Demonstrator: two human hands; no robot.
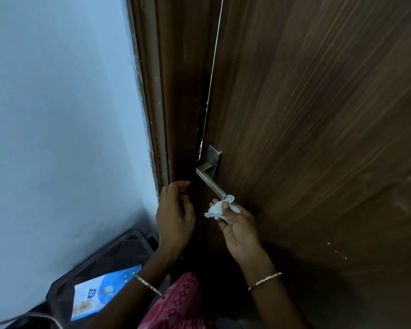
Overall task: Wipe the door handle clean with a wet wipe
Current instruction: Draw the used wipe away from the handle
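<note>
A metal lever door handle (209,180) on a backplate sticks out from the dark wooden door (318,138). My right hand (239,229) holds a crumpled white wet wipe (217,208) just below the free end of the lever, with the wipe touching its tip. To the left of the handle, my left hand (176,214) hovers by the door's edge with its fingers curled and apart, holding nothing.
The door frame (161,115) and a pale blue wall (57,115) stand to the left. A blue and white pack of wipes (102,293) lies on a dark stool or crate (109,252) at the lower left. A thin gap shows between door and frame.
</note>
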